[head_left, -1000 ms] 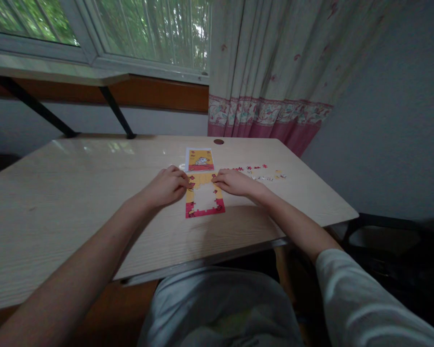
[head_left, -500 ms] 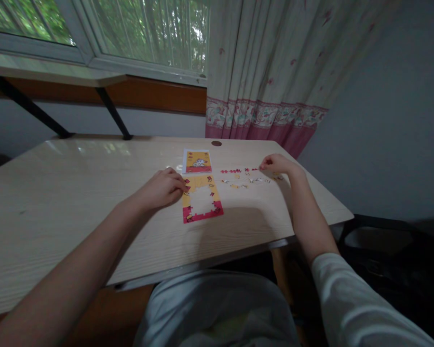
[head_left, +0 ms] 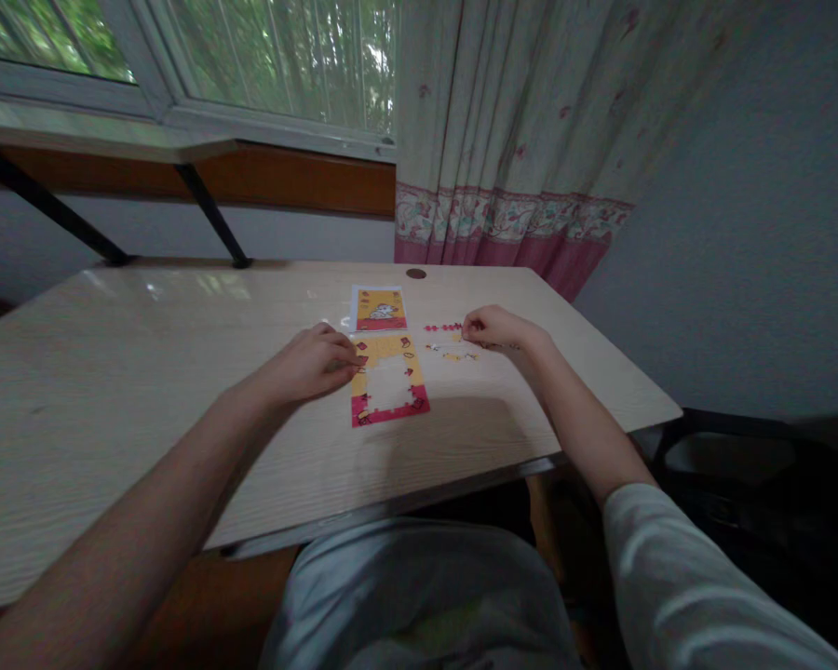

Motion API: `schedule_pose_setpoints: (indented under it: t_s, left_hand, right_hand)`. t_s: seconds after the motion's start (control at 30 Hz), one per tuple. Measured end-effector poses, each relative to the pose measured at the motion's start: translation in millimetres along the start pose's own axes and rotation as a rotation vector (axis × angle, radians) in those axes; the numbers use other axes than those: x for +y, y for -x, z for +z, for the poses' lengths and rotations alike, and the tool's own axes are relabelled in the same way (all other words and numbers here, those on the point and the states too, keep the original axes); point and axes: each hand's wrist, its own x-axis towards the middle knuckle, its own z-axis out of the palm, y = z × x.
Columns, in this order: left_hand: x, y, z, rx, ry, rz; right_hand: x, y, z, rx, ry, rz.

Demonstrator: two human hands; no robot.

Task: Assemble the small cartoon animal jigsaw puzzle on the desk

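Closest in, on the counter, a partly joined puzzle is laid flat, its red border turned toward the body and its long axis seemingly run away from it. The puzzle's left edge is covered by the fingertips of the left hand; the grip there is bunched, and whether anything is pinched cannot be told. Off to the right, yellow and white pieces are scattered, and just beyond them red pieces are lined up. The right end of that line is met by the right hand, its fingers drawn together; whether a piece is pinched is too small to tell. From this right grip, nearer to the loose pieces than the left, the puzzle's open middle is placed leftward and closer to the body. Just past the puzzle, a picture card is set.
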Motion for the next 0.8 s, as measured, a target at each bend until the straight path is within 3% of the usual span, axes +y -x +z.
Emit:
schedule_pose_setpoints:
  t_s: [0.17,0.4,0.8]
  left_hand:
    - [-0.6,0.4,1.4,0.026,0.018,0.0]
    - [-0.8,-0.1,2.1,0.035,0.003,0.002]
    - [0.1,-0.6,3.2,0.02,-0.054,0.011]
  right_hand:
    - [-7.8,-0.8,1.4,-0.008,0.001,-0.047]
    - [1.2,-1.7,-0.8,-0.064,-0.016,-0.053]
    - [-2.5,1.0,-3.6,0.005,-0.045,-0.032]
